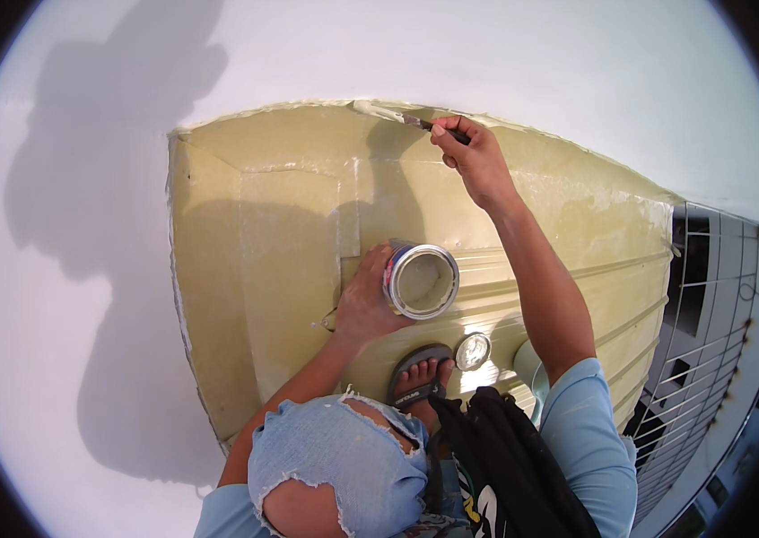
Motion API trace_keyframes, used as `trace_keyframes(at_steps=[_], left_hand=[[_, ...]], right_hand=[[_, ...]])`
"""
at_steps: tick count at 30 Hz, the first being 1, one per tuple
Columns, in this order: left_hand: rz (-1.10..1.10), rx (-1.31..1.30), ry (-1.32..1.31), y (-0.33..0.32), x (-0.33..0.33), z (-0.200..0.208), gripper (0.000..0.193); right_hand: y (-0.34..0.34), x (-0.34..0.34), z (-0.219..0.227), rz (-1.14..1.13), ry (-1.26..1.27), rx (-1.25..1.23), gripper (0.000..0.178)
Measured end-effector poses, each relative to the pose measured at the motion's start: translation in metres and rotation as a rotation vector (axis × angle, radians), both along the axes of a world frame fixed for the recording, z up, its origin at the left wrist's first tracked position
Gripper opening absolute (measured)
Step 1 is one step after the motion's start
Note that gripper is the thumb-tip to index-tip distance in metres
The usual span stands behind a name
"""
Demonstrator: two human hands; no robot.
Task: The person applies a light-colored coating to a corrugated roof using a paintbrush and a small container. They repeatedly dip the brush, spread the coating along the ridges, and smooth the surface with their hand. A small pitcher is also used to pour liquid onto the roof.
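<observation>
My left hand (364, 294) is wrapped round the side of an open metal can (393, 285), which holds a pale, creamy substance. Farther up, my right hand (472, 161) grips the dark handle of a paintbrush (411, 120). Its bristles are coated in the pale stuff and touch the seam where the yellowish metal sheet (290, 206) meets the white wall (487, 54). A rough bead of cream-coloured material (267, 109) runs along that seam.
Beside my sandalled foot (421, 377) lies a round metal lid (473, 351). A pale green container (532, 372) is partly hidden by my right arm. Raised ribs cross the sheet on the right, and a metal grille (698, 359) stands beyond its edge.
</observation>
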State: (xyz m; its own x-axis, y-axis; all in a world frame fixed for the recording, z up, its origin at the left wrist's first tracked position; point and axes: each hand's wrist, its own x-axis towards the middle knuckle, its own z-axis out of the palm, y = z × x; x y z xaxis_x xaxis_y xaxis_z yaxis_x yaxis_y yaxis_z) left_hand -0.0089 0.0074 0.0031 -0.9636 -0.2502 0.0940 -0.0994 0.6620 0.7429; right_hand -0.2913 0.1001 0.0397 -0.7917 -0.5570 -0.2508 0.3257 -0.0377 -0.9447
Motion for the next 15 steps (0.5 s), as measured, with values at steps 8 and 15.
trace_keyframes(at_steps=[8, 15], left_hand=[[0.016, 0.084, -0.157, 0.002, -0.008, 0.014, 0.114], [0.076, -0.012, -0.163, 0.008, -0.006, 0.012, 0.118]], right_hand=[[0.018, 0.012, 0.010, -0.064, 0.070, 0.124, 0.026], [0.091, 0.037, 0.012, -0.131, -0.018, 0.142, 0.026]])
